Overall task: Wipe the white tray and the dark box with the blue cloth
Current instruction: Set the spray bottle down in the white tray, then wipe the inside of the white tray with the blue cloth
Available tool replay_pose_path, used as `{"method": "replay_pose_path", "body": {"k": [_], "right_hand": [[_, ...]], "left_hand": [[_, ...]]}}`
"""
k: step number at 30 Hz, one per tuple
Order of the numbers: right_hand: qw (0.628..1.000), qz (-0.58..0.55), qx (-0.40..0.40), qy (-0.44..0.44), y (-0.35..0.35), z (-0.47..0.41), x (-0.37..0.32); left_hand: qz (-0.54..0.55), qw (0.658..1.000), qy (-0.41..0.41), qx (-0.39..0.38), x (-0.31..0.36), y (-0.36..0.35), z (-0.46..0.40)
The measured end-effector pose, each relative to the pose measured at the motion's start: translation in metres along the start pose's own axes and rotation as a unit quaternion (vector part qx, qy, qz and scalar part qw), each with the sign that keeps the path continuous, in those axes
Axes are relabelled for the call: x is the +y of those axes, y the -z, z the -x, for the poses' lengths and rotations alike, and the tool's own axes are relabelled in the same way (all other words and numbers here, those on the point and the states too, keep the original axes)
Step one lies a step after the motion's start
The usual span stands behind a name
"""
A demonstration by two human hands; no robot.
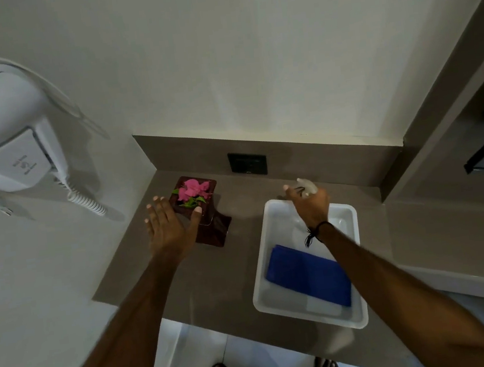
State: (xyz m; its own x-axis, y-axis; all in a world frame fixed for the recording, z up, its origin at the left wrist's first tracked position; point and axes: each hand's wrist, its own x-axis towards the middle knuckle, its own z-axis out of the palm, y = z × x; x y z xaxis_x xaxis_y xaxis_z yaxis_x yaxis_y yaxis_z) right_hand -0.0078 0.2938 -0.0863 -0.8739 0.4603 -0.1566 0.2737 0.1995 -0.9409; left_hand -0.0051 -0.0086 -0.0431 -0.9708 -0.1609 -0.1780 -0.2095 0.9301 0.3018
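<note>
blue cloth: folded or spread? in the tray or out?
Folded, in the tray. The blue cloth lies as a neat thick rectangle inside the white plastic tray, at its near end; neither hand touches it.

Sitting on the counter (215,278) are one white tray (347,219), at about four o'clock, holding one blue cloth (308,274), and one dark box (214,226) at ten o'clock, carrying one pink flower (194,189). Two hands are reaching in: left hand (168,227), right hand (310,202). One hair dryer (0,133) is hanging at nine o'clock.
</note>
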Motion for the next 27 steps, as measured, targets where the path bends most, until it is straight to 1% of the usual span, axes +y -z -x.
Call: {"method": "replay_pose_path", "body": {"k": [4, 6, 9, 10, 11, 12, 14, 15, 16, 19, 21, 25, 27], "right_hand": [[0.999, 0.028, -0.018, 0.008, 0.013, 0.008, 0.006], [0.997, 0.065, -0.027, 0.019, 0.020, 0.012, 0.014], [0.996, 0.086, 0.006, -0.014, 0.040, 0.035, 0.031], [0.993, 0.117, -0.009, -0.018, 0.046, 0.045, 0.040], [0.985, 0.168, -0.039, -0.016, 0.051, 0.056, 0.052], [0.967, 0.242, -0.078, -0.017, 0.054, 0.066, 0.063], [0.906, 0.395, -0.152, -0.010, 0.053, 0.079, 0.086], [0.877, 0.448, -0.174, 0.000, 0.052, 0.080, 0.095], [0.859, 0.477, -0.187, 0.012, 0.050, 0.080, 0.100], [0.845, 0.493, -0.207, 0.023, 0.048, 0.075, 0.098], [0.830, 0.508, -0.229, 0.014, 0.051, 0.069, 0.095], [0.822, 0.499, -0.272, -0.025, 0.060, 0.057, 0.092], [0.810, 0.498, -0.307, -0.037, 0.064, 0.050, 0.090]], "left_hand": [[0.004, 1.000, 0.003, -0.001, 0.000, 0.001, -0.001], [0.005, 1.000, 0.001, 0.000, 0.000, 0.001, -0.001], [0.001, 1.000, 0.005, 0.000, 0.000, 0.001, -0.001], [0.001, 1.000, 0.007, 0.001, 0.000, 0.001, -0.001], [0.003, 1.000, 0.008, 0.002, 0.000, 0.001, -0.001], [0.006, 1.000, 0.008, 0.003, 0.000, 0.001, -0.002], [0.007, 1.000, 0.007, -0.001, 0.001, 0.000, -0.002], [0.005, 1.000, 0.006, -0.004, 0.001, 0.001, -0.001], [0.004, 1.000, 0.004, -0.004, 0.002, 0.001, -0.001], [0.007, 1.000, 0.003, -0.006, 0.002, 0.002, 0.000], [0.003, 1.000, 0.004, -0.007, 0.002, 0.001, -0.001], [-0.002, 1.000, 0.001, -0.002, 0.001, 0.001, -0.002], [-0.004, 1.000, -0.001, -0.005, 0.000, 0.001, -0.003]]}}
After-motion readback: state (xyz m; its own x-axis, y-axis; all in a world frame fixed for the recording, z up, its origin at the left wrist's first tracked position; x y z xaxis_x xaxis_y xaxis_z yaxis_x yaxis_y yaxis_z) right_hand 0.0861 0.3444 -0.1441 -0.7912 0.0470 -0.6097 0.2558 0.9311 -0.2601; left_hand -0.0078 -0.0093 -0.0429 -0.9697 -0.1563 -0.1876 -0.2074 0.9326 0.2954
